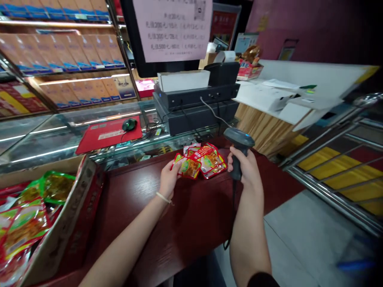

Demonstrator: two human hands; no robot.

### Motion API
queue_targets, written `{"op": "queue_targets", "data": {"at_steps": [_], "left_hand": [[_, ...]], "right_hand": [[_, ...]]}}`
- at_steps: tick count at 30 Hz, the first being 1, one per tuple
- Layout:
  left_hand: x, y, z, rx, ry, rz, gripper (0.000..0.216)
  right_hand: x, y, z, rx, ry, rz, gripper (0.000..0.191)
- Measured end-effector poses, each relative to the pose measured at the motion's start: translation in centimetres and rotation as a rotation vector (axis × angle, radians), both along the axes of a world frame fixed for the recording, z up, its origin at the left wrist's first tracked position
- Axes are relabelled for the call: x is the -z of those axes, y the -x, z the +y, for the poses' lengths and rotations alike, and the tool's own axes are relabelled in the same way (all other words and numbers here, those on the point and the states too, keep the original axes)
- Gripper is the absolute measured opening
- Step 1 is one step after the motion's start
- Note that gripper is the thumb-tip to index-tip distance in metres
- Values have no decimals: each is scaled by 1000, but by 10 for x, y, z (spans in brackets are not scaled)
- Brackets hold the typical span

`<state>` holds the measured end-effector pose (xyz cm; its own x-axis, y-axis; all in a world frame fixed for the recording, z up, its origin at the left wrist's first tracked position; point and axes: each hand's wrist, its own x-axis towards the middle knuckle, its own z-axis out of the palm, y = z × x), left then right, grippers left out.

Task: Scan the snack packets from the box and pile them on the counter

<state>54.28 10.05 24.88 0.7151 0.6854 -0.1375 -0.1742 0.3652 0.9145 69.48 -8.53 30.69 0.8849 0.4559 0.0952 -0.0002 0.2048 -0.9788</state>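
Note:
My left hand pinches the left edge of a red-rimmed snack packet with a clear front. Several similar snack packets lie in a small pile beside it on the dark red counter. A black barcode scanner stands upright in my right hand, with my fingers wrapped round its handle. Its head is level with the pile, just to the right of it, and a blue light shows on top. The scanner's cord hangs down below my hand.
An open cardboard box of snack packets stands at the left. Behind are a red mouse pad with a mouse, a glass display case, a cash drawer and a monitor with a pink notice. A metal rack stands right.

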Motion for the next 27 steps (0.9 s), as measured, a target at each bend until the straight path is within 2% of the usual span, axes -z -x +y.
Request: {"op": "queue_targets", "data": {"at_steps": [4,7,11,15,18,21,24,27], "left_hand": [[4,-64,-12,-11,-151,41,25],[12,-97,-15,-32,-305,123,23],[18,-120,-17,-33,-617,294,26],[17,-124,-19,-34,-674,354,29],[7,-112,-19,-60,-637,244,23],[-13,-78,-21,-54,-590,95,14],[-40,-24,-26,-51,-650,34,17],[-69,43,-28,-36,-803,22,20]], "right_hand": [[3,-12,-14,118,-11,2,31],[4,-18,-21,177,-30,13,33],[5,-21,-24,196,-65,50,33],[5,-21,-22,177,-64,65,30],[3,-18,-19,132,-77,72,27],[-1,-10,-14,37,-104,83,24],[-7,5,-5,-176,-126,110,16],[-9,23,10,-366,-152,109,17]]}}
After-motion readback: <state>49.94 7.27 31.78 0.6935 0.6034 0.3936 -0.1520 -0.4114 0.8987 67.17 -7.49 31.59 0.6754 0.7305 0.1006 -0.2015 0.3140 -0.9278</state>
